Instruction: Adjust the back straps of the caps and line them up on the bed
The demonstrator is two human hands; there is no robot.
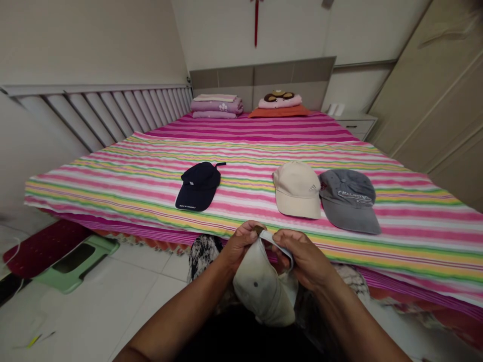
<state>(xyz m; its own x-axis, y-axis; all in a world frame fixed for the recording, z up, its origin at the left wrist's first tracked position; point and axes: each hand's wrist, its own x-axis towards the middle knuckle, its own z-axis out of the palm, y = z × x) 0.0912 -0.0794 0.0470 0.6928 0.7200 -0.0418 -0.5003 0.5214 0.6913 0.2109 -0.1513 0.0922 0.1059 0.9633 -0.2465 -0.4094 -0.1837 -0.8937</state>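
Observation:
A pale, off-white baseball cap is held up over my lap, its back strap and opening toward the bed. My left hand pinches the left end of the strap, by a small brown patch. On the other side, my right hand grips the strap and the edge of the opening. Ahead on the bed lie a navy cap, a beige cap and a grey cap. The beige and grey caps touch, while the navy one sits apart to the left.
A striped sheet covers the bed. Folded purple bedding and a pink and orange stack lie by the headboard. At left are a white railing and a green stool; at right, a wardrobe.

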